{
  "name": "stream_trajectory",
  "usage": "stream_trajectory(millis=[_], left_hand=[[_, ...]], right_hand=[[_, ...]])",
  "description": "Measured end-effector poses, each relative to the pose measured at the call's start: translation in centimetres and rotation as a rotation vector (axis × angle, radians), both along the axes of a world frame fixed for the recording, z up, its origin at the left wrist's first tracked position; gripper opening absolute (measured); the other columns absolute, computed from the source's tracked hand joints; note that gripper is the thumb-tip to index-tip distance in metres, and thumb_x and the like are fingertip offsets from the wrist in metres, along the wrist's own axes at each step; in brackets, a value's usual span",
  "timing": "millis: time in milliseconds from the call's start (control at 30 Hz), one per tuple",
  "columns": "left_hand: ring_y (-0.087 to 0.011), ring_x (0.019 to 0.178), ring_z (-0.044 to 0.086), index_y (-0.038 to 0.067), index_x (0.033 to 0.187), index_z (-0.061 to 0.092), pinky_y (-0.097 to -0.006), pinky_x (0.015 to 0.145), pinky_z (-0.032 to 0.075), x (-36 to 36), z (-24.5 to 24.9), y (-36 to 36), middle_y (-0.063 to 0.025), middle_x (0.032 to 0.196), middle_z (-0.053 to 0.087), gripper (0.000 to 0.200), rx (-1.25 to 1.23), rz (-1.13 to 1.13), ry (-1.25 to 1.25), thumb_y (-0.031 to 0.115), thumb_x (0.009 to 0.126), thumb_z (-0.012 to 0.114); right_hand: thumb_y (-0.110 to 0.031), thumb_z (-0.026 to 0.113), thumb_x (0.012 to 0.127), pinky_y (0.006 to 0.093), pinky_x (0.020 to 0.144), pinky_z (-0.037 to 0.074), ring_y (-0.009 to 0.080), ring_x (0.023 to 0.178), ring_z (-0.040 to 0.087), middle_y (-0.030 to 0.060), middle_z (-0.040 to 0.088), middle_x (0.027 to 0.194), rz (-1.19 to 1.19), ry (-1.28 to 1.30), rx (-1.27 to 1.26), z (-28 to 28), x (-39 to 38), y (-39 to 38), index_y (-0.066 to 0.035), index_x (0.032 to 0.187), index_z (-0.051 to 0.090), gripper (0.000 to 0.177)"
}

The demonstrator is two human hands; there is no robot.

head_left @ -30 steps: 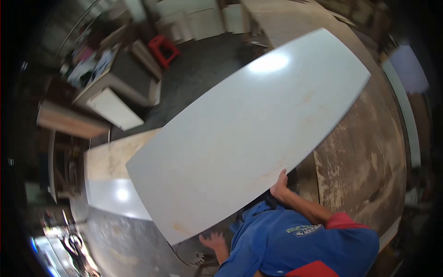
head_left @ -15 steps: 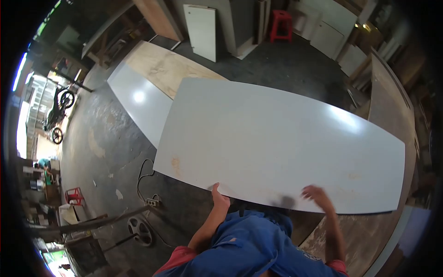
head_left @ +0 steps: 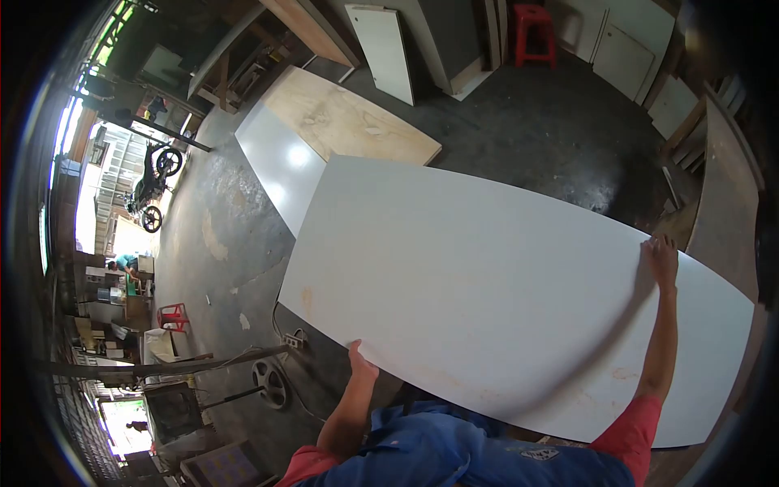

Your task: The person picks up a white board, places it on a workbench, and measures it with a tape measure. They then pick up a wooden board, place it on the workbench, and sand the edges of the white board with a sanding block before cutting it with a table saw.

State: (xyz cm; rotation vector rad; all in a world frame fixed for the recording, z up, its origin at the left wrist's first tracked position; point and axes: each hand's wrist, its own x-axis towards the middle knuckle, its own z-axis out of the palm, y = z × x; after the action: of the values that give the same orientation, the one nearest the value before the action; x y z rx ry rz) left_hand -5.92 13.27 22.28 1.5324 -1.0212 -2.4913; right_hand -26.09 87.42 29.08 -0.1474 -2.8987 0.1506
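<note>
Left hand grip (head_left: 364,362) holds near edge of big white panel (head_left: 479,284), thumb on top, fingers hidden. Right hand grip (head_left: 662,258) at far edge, toward right end. Brownish smudges (head_left: 625,374) on panel. Plywood sheet (head_left: 349,118) partly behind it; brown desk (head_left: 729,183) at right. Red stool (head_left: 534,36) up top, motorbike (head_left: 152,178) upper left, socket block (head_left: 294,341) near left forearm (head_left: 349,410).

- One large flat white panel (head_left: 479,300), centre
- Two bare hands: left hand (head_left: 364,364), right hand (head_left: 663,261)
- Two red stools: first stool (head_left: 533,16) at one o'clock, second stool (head_left: 171,317) between eight and nine
- One black motorcycle (head_left: 148,180), between nine and ten
- One grey spoked wheel (head_left: 269,383), seven o'clock
</note>
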Motion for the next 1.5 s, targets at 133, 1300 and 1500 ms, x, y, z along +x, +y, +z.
stream_trajectory(millis=[133, 1300, 1500], left_hand=[[-0.0317, 0.116, 0.052, 0.006, 0.128, 0.045, -0.0487, 0.097, 0.042, 0.2, -0.8, -0.4, -0.0118, 0.124, 0.055, 0.052, -0.057, -0.042, -0.019, 0.032, 0.083, 0.043], [-0.0323, 0.133, 0.028, 0.011, 0.143, 0.026, -0.0508, 0.108, 0.025, -30.7, -7.5, 27.8, -0.0107, 0.148, 0.027, 0.086, 0.623, -0.504, 0.364, 0.067, 0.081, 0.049], [-0.0342, 0.138, 0.02, 0.012, 0.147, 0.016, -0.0526, 0.111, 0.018, -38.7, -2.1, 40.6, -0.0163, 0.15, 0.02, 0.088, 0.801, -0.689, 0.142, 0.068, 0.084, 0.042]], right_hand=[[-0.035, 0.051, 0.092, 0.0515, 0.065, 0.044, 0.0417, 0.07, 0.057, 0.0194, 0.061, 0.079, 0.118, -0.135, 0.034, -0.9, -1.7, 4.3, -0.002, 0.087, 0.063, 0.035], [-0.02, 0.05, 0.093, 0.0427, 0.057, 0.037, 0.0391, 0.05, 0.042, 0.0209, 0.04, 0.054, -0.242, 0.383, 0.53, 50.9, 6.9, -10.5, 0.004, 0.062, 0.051, 0.039], [-0.024, 0.046, 0.096, 0.0377, 0.06, 0.046, 0.0285, 0.059, 0.057, 0.0142, 0.059, 0.063, -0.187, 0.545, 1.091, 52.4, 6.5, -18.1, 0.002, 0.072, 0.062, 0.039]])
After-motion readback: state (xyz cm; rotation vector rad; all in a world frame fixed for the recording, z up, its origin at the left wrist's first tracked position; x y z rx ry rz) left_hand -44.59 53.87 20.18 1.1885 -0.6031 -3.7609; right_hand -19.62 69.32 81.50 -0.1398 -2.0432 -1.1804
